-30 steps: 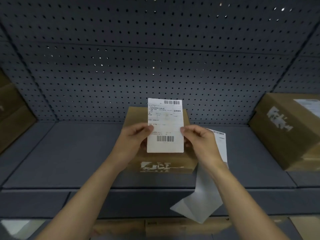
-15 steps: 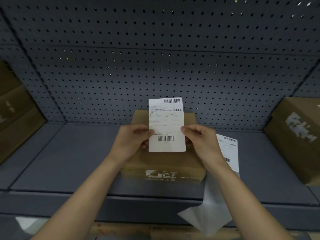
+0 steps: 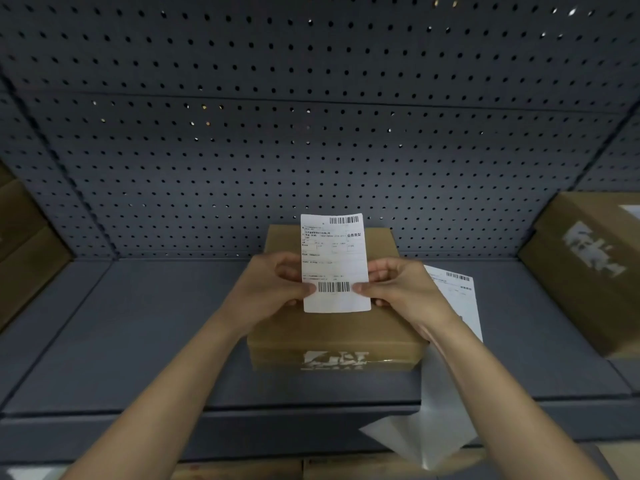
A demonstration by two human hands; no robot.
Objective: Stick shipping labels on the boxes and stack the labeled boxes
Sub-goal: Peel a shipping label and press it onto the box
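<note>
A white shipping label with two barcodes is held upright above a flat brown cardboard box on the grey shelf. My left hand pinches the label's left edge near the lower barcode. Its right edge is pinched by my right hand at the same height. The label's lower part hangs over the box top; I cannot tell whether it touches the cardboard. A strip of further labels lies to the right of the box, its shiny backing hanging over the shelf's front edge.
A perforated grey panel closes the back of the shelf. A brown box with a white label on top stands at the right end. Brown boxes are stacked at the left end. More cardboard shows below the shelf.
Both hands have slid down the label's edges to the lower barcode. The label stays over the box, and the view has tilted so the shelf sits lower in frame.
</note>
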